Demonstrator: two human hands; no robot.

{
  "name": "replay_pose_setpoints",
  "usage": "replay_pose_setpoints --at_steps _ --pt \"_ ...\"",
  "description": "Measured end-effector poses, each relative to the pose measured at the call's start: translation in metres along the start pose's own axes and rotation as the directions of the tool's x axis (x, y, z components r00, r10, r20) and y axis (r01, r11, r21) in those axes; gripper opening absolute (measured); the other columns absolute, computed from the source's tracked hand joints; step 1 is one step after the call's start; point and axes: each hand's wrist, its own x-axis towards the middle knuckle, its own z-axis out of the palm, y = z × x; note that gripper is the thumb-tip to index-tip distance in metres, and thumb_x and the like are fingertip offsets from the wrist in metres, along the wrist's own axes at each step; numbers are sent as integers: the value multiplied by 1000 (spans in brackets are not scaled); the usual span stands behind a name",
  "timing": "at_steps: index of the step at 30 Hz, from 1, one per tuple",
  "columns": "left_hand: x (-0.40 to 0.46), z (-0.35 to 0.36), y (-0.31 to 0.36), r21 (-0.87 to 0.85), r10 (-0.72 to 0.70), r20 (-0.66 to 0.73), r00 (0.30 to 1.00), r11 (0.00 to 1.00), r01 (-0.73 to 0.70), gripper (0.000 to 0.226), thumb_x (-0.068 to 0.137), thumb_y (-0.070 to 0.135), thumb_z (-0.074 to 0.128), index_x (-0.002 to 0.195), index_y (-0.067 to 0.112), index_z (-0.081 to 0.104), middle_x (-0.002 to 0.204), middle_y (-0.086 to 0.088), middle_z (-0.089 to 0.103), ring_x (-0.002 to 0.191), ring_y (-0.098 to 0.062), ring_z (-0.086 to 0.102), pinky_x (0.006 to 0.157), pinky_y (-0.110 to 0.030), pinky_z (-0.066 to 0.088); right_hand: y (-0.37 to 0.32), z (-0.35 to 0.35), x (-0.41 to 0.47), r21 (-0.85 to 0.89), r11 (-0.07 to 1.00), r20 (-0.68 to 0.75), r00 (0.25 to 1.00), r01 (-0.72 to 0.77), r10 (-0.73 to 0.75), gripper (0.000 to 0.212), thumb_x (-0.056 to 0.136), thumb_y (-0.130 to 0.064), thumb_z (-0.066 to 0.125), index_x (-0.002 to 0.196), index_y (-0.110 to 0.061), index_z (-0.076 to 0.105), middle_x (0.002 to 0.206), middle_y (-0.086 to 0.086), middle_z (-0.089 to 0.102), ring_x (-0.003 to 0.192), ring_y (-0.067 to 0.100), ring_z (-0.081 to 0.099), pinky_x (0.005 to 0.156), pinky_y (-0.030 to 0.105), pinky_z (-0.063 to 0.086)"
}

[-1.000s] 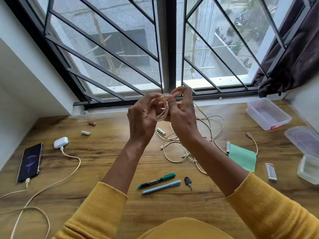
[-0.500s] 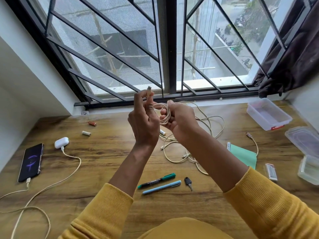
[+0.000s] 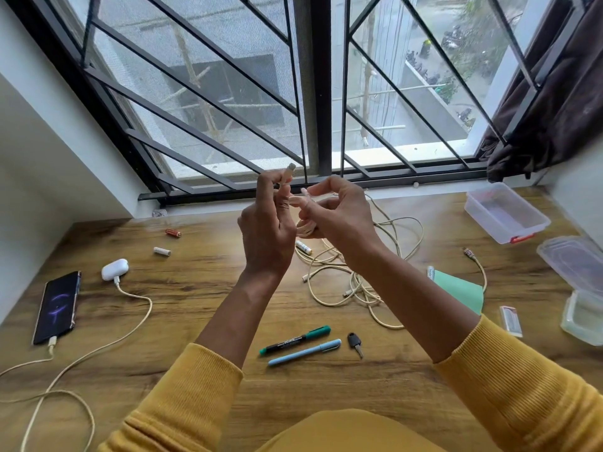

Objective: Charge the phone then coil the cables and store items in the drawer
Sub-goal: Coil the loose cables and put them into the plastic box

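Change: since half a second back, both hands have drifted a little higher against the window bars, and the right hand has opened out from the coil to pinch a cable end.
Left hand (image 3: pixel 266 230): raised, fingers curled, pinching a plug end (image 3: pixel 289 172) that points up past the fingertips.
Right hand (image 3: pixel 339 215): thumb and forefinger nip the pale cable tip near the left hand; the other fingers curl round a small coil (image 3: pixel 305 230) of cream cable.
Coil: held in the air between the two hands, above the desk.
Loose cables (image 3: pixel 355 282): a cream tangle lying on the wooden desk (image 3: pixel 202 288), under the right forearm.
Phone (image 3: pixel 57 306): flat at the desk's left edge, screen lit, a cable plugged into its near end.
Earbud case (image 3: pixel 115 269): white, just beyond the phone, also with a cable in it.
Pens: green marker (image 3: pixel 295 339) and blue pen (image 3: pixel 305 352) side by side near the front, a small key (image 3: pixel 355 343) just to their right.
Batteries: one copper-coloured (image 3: pixel 173 232), one white (image 3: pixel 162 251), left of the hands; another (image 3: pixel 303 247) beside the tangle.
Right side: clear plastic box (image 3: pixel 507 212) near the window, more containers (image 3: pixel 574 262) at the edge, a green paper (image 3: pixel 460 290) by the cables.
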Motion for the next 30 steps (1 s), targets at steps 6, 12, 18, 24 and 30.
replay_pose_setpoints --at_steps 6,12,18,24,30 --pt "-2 4 -1 -107 -223 -25 974 970 219 18 112 26 54 121 12 59 74 1 70 59 -13 69 55 -42 55 10 6 -1 -99 990 -68 991 105 -112 12 94 -8 76 102 -13 69 81 5 80 74 18 79 74 49 66" --pt "2 8 5 -322 -591 -24 806 768 554 31 103 20 69 124 9 48 78 1 72 50 -17 71 48 -31 54 13 12 -6 -151 963 -91 967 222 -237 13 96 -8 74 108 -12 70 91 1 82 78 10 79 72 44 67" --pt "7 3 10 -152 -448 -24 894 885 440 8 101 28 73 95 23 71 79 13 73 61 -3 72 57 -30 60 11 17 -12 -158 935 -155 927 318 -341 28 98 -2 68 123 -11 60 86 -1 79 70 6 77 70 31 64" --pt "0 -2 1 -106 -374 167 912 913 394 21 102 41 70 109 22 77 95 10 76 81 -9 74 74 -37 62 5 6 -4 -162 935 -166 925 315 -341 33 97 2 67 123 -12 53 79 1 77 68 8 75 66 20 58" --pt "-4 3 -5 -64 -318 292 902 934 350 38 100 39 73 132 18 73 126 -5 50 101 -16 66 79 -18 59 7 -2 2 -195 932 -116 936 306 -332 27 97 1 68 119 -12 59 81 -4 78 72 8 76 76 36 64"
